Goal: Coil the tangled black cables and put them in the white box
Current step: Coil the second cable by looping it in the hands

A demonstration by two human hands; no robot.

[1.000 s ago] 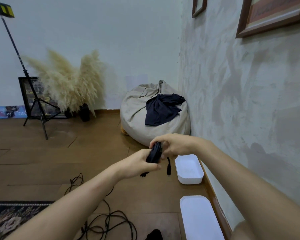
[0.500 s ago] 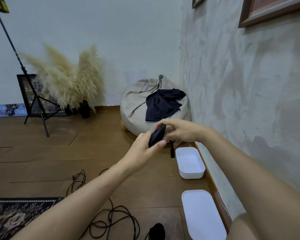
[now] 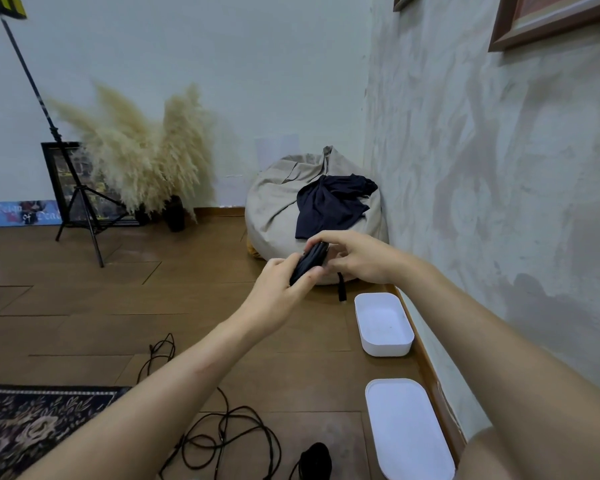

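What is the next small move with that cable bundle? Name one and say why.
Probably tuck the dangling plug end into the coiled cable bundle. The left hand and right hand both grip the bundle, yet that short tail hangs loose below it, near the open white box. Securing it first should keep the coil from springing apart.

The one wide-angle camera rides on the person's head, facing forward and tilted down over the wooden floor [image 3: 84, 306] toward the room corner at 12 o'clock, where the beanbag [image 3: 278, 209] sits. Both forearms enter from the lower edge at 7 and 4 o'clock. The left hand [image 3: 278, 289] and right hand [image 3: 361, 261] grip the coiled black cable [image 3: 309, 263] near the lens, just below centre, while the textured wall [image 3: 499, 202] fills 1 to 4 o'clock above the white box [image 3: 383, 323].
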